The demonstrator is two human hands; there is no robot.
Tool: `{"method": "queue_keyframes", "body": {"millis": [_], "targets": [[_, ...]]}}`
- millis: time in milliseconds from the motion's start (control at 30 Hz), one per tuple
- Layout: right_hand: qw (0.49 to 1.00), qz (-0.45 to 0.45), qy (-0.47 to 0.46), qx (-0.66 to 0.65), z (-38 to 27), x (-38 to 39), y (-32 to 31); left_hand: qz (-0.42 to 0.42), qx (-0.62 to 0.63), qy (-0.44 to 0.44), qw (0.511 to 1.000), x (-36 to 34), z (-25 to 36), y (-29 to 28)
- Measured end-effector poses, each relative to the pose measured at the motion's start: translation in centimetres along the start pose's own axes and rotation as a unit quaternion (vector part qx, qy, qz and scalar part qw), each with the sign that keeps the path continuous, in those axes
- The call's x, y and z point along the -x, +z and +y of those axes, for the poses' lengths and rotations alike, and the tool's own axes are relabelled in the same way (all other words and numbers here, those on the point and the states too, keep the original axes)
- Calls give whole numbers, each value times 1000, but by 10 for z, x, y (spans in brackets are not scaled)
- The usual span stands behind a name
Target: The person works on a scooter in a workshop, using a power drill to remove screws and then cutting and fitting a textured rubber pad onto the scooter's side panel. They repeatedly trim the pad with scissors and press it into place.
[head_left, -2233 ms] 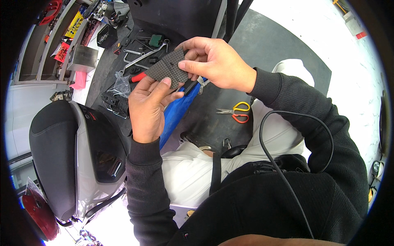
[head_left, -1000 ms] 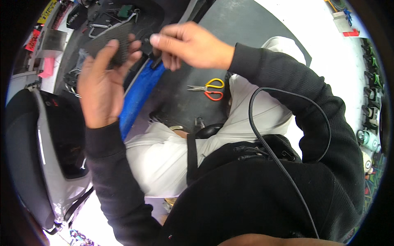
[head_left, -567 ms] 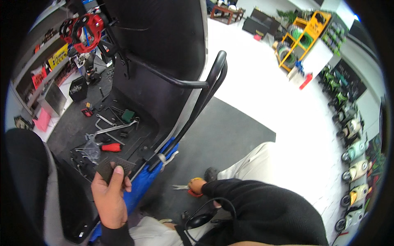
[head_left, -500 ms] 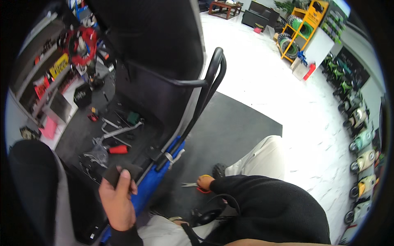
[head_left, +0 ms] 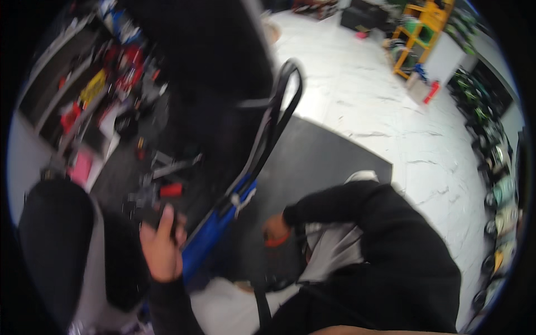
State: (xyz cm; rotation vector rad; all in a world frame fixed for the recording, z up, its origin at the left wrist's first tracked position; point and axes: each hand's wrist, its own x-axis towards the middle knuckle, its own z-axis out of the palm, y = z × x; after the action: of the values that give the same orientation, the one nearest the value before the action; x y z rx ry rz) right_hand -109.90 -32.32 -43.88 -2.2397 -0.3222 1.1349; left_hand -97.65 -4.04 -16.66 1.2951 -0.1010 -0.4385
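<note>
With the left hand (head_left: pixel 163 245), gripped a dark sheet (head_left: pixel 148 215) just left of the blue strip (head_left: pixel 207 237) — too blurred to make out its texture or edges. With the right hand (head_left: pixel 275 228), held the scissors (head_left: pixel 276 242) to the right of the strip, closed around the grips, showing only a red loop below the fist; could not make out the blades.

Saw a red handle (head_left: pixel 171 190) lying left of the strip's upper half and, a little farther up from it, blurred wrenches (head_left: pixel 173 167). Noted a black bar (head_left: pixel 276 103) slanting up and right from the strip's top end. Found a seat (head_left: pixel 58 223) well to the left of the strip, and shelves (head_left: pixel 72 84) farther up on that side. To the strip's right, saw a dark mat (head_left: pixel 329 162) spread out, then white floor (head_left: pixel 402 151) past it. Made out a yellow rack (head_left: pixel 427 25) far up and right of the strip — and, farthest right of it, a row of scooters (head_left: pixel 505 190).
</note>
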Motion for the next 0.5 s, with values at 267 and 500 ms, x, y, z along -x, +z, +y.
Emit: {"method": "queue_keyframes", "body": {"millis": [267,500], "targets": [[877,300,-157,-340,-151,172,-71,-96,21,-17,995,10,6,19],[784,299,-244,-486,-161,155,-52,-108,-28,-67,992,16,-6,49]]}}
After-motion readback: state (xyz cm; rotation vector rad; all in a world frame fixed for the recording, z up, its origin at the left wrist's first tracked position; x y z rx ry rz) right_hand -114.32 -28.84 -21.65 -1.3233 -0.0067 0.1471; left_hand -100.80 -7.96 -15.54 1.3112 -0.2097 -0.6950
